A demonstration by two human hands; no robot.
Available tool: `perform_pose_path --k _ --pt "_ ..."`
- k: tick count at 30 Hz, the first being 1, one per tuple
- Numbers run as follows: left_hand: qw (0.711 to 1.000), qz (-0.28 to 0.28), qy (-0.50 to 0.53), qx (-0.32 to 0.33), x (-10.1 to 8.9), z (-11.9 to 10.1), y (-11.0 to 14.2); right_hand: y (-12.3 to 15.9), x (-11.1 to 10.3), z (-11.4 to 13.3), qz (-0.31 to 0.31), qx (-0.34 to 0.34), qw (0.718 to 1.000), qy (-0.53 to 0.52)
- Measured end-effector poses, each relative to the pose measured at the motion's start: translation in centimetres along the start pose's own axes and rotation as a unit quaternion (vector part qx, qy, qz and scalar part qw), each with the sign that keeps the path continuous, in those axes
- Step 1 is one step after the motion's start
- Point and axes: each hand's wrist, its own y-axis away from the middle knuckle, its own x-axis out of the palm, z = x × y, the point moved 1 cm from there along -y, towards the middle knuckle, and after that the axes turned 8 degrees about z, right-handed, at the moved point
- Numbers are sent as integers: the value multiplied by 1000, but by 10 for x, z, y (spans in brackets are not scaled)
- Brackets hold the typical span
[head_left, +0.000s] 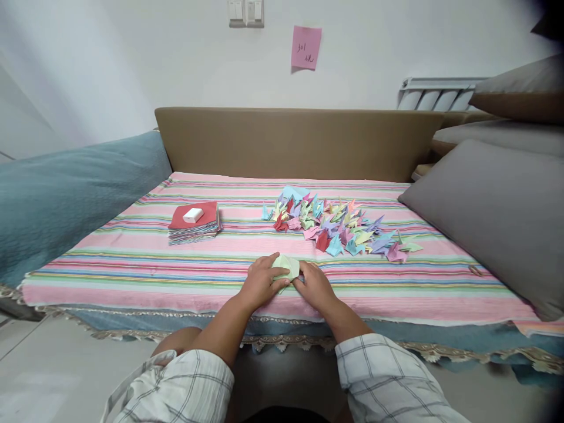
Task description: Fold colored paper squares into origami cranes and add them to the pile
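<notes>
A pale green sheet of origami paper, partly folded, lies between my two hands near the front of the striped cloth. My left hand grips its left side, with the thumb along the near edge and fingers over the top. At the paper's right edge, my right hand pinches it between thumb and fingers. Just beyond my hands spreads a pile of folded paper cranes in many colours. Off to the left sits a stack of square paper, red on top, with a small white box on it.
The striped cloth covers a sofa seat with a brown backrest. A blue-covered armrest bounds the left side. Grey cushions are piled at the right. A small brown object lies near them. A pink note hangs on the wall.
</notes>
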Motion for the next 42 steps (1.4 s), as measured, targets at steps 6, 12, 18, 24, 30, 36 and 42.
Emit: perform_pose_path --k 6,12,18,24,30,36,42 --pt "999 -26 -30 30 2 1 -2 3 -7 -2 -11 5 997 -77" --pt "994 -50 -66 67 4 3 -4 6 -12 0 -26 30 992 -123" --pt "987 -82 -112 82 5 5 -3 1 -10 3 -14 99 989 -109" --pt "984 -80 -145 58 -2 3 -2 1 -11 3 -8 113 988 -102" --pt "992 -66 -103 17 -1 3 -3 1 -10 3 -9 102 990 -101" --pt "998 -61 -13 -7 5 4 -6 -1 -7 -1 -14 108 988 -111" --pt "998 -53 40 4 4 7 -5 -5 -6 -5 -17 116 983 -141"
